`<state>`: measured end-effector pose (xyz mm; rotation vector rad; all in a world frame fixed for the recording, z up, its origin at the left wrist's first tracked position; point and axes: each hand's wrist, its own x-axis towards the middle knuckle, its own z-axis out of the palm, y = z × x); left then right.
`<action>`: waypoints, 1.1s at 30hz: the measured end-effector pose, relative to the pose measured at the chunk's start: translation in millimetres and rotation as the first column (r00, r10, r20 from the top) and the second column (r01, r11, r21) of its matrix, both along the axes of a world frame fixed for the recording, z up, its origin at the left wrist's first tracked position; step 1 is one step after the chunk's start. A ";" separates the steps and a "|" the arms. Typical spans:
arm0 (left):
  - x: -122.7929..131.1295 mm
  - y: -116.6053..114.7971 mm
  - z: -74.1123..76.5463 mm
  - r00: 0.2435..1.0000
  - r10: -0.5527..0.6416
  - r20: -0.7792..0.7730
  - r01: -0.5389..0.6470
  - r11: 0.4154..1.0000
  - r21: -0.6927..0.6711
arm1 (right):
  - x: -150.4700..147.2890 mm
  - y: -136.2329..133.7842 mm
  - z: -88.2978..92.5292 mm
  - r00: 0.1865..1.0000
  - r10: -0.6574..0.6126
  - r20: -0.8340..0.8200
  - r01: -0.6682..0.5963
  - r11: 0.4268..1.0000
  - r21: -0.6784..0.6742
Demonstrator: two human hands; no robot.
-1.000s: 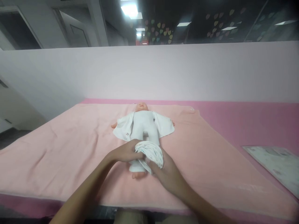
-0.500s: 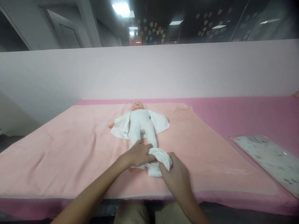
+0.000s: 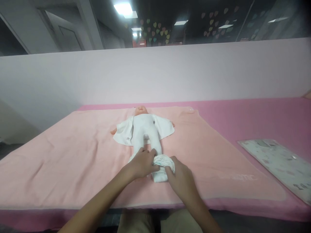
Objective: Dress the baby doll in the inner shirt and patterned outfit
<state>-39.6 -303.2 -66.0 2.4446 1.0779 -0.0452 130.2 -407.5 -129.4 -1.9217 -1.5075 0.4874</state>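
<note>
A baby doll (image 3: 142, 124) lies on its back on a peach blanket (image 3: 80, 155), head away from me, in an open white jacket (image 3: 165, 127) with its sides spread. Bunched white cloth, apparently baby trousers (image 3: 163, 160), is gathered around the doll's lower leg. My left hand (image 3: 143, 164) grips the left side of this bunch, thumb and fingers pinched. On its right side, my right hand (image 3: 180, 173) is closed around the gathered edge. A white cuff end shows below the bunch. The doll's feet are mostly hidden by my hands and the cloth.
A flat patterned package (image 3: 277, 165) lies on the pink table cover (image 3: 233, 119) to the right. Behind the table stands a low white wall (image 3: 155, 74) with dark glass above it. The table's front edge is close to my legs (image 3: 157, 221).
The bunched trousers have shifted slightly left and look flatter around the leg. My right hand has moved a little left with them; my left hand keeps its grip.
</note>
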 end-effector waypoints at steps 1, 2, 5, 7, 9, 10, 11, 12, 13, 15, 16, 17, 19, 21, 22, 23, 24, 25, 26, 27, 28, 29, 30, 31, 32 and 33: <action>-0.3 -1.1 -1.0 1.000 -0.013 0.016 0.012 0.999 0.031 | 0.1 0.8 2.3 1.000 0.007 0.001 -0.007 1.000 -0.010; -0.4 -2.4 -1.9 0.999 -0.027 0.031 0.025 0.998 0.063 | 0.6 1.4 4.5 1.000 0.013 -0.001 -0.013 1.000 -0.017; 0.0 -7.1 -4.6 0.998 -0.046 0.030 0.043 0.992 0.119 | 4.2 2.9 9.2 0.999 0.030 -0.039 -0.031 0.999 -0.027; 0.6 -9.1 -6.1 0.999 -0.042 0.007 0.041 0.992 0.123 | 8.8 4.5 10.3 0.995 0.053 -0.089 -0.058 0.997 -0.053; 0.6 -9.4 -7.5 0.999 -0.033 0.013 0.031 0.994 0.109 | 14.4 7.0 9.2 0.983 0.081 -0.164 -0.097 0.992 -0.086; -0.1 -9.0 -8.0 0.999 -0.021 0.030 0.018 0.995 0.093 | 17.2 8.6 8.0 0.972 0.095 -0.214 -0.117 0.989 -0.095; -1.2 -8.2 -8.3 0.999 -0.006 0.053 0.002 0.997 0.072 | 19.8 10.2 6.6 0.957 0.106 -0.270 -0.137 0.986 -0.096; -2.8 -7.2 -8.2 0.996 0.010 0.083 -0.014 0.999 0.048 | 21.9 11.8 5.1 0.936 0.117 -0.333 -0.155 0.984 -0.091; -4.9 -6.1 -7.8 0.992 0.028 0.120 -0.030 0.999 0.022 | 23.5 13.4 3.8 0.907 0.129 -0.400 -0.175 0.981 -0.079; -10.3 -3.9 -5.5 0.976 0.062 0.207 -0.055 0.998 -0.037 | 24.7 15.9 2.5 0.832 0.155 -0.533 -0.212 0.976 -0.047; -13.3 -3.0 -3.8 0.963 0.077 0.257 -0.059 0.995 -0.077 | 24.4 16.9 2.8 0.792 0.171 -0.587 -0.232 0.972 -0.029; -16.5 -2.3 -1.8 0.947 0.091 0.308 -0.055 0.991 -0.126 | 23.6 17.6 3.6 0.755 0.192 -0.627 -0.253 0.967 -0.009; -22.4 -1.8 2.0 0.912 0.121 0.392 -0.029 0.972 -0.232 | 21.5 18.8 5.9 0.697 0.242 -0.675 -0.302 0.953 0.030; -27.1 -2.4 4.4 0.880 0.155 0.449 -0.010 0.951 -0.308 | 20.0 19.9 7.6 0.652 0.298 -0.697 -0.358 0.931 0.064; -28.7 -3.0 4.9 0.867 0.174 0.467 -0.014 0.945 -0.327 | 19.8 20.6 7.7 0.629 0.324 -0.707 -0.384 0.920 0.079; -29.9 -3.9 4.8 0.856 0.194 0.479 -0.026 0.942 -0.334 | 20.0 21.2 7.3 0.607 0.344 -0.716 -0.408 0.908 0.091; -30.6 -4.8 4.3 0.847 0.208 0.489 -0.038 0.942 -0.334 | 20.4 21.9 6.6 0.587 0.363 -0.724 -0.428 0.898 0.103; -30.9 -5.7 3.5 0.840 0.214 0.499 -0.045 0.943 -0.329 | 21.0 22.5 5.9 0.572 0.379 -0.727 -0.444 0.889 0.114; -30.9 -6.6 2.6 0.833 0.213 0.510 -0.046 0.947 -0.319 | 21.6 23.0 5.2 0.562 0.393 -0.728 -0.455 0.882 0.126; -30.7 -7.5 1.6 0.827 0.206 0.524 -0.044 0.951 -0.305 | 22.0 23.3 5.0 0.557 0.406 -0.724 -0.461 0.877 0.137; -30.4 -8.2 0.8 0.819 0.197 0.538 -0.041 0.957 -0.288 | 22.0 23.5 5.1 0.557 0.420 -0.717 -0.466 0.872 0.149; -30.1 -8.9 0.2 0.812 0.189 0.553 -0.039 0.962 -0.271 | 21.6 23.6 5.7 0.562 0.433 -0.705 -0.467 0.869 0.162; -29.8 -9.6 -0.3 0.804 0.182 0.565 -0.039 0.966 -0.256 | 20.7 23.6 6.7 0.570 0.447 -0.690 -0.468 0.866 0.175; -29.8 -10.3 -0.5 0.798 0.178 0.576 -0.040 0.969 -0.243 | 19.4 23.6 7.8 0.582 0.457 -0.673 -0.466 0.865 0.185; -30.0 -11.0 -0.6 0.793 0.175 0.584 -0.041 0.971 -0.235 | 17.8 23.6 9.1 0.600 0.465 -0.650 -0.462 0.866 0.192; -30.5 -11.9 -0.5 0.789 0.174 0.589 -0.039 0.971 -0.234 | 16.1 23.7 10.5 0.626 0.470 -0.622 -0.454 0.869 0.199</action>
